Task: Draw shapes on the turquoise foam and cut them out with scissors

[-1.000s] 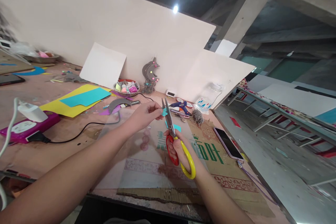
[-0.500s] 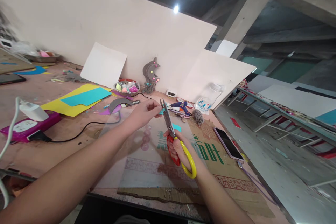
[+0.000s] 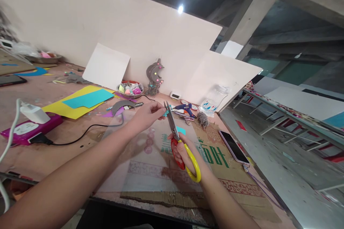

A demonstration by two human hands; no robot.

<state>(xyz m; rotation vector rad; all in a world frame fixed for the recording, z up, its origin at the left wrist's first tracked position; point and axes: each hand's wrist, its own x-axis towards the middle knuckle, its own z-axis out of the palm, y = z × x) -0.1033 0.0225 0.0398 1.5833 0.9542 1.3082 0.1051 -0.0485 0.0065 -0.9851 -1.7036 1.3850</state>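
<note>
My right hand (image 3: 185, 150) grips scissors (image 3: 172, 126) with one yellow and one red handle, their blades pointing up and slightly parted. Closed in a pinch, my left hand (image 3: 150, 113) holds a small turquoise paper piece (image 3: 166, 113) at the blades. Part of that piece is hidden by fingers and blade. Another bit of turquoise paper (image 3: 181, 130) shows just behind my right hand. Below both hands lies a translucent sheet (image 3: 118, 171) over printed cardboard (image 3: 242, 175).
A glue gun (image 3: 186, 108), a ball of grey yarn (image 3: 202, 119) and a glass jar (image 3: 215, 100) stand behind the hands. At right lies a phone (image 3: 233, 146). Leftward are yellow paper (image 3: 76, 112), a purple power strip (image 3: 34, 128) and its black cord (image 3: 80, 137). A decorated grey moon (image 3: 154, 73) leans on the board.
Hardly anything differs. Both hands keep nearly the same place, with the scissor blades still at the turquoise piece.
</note>
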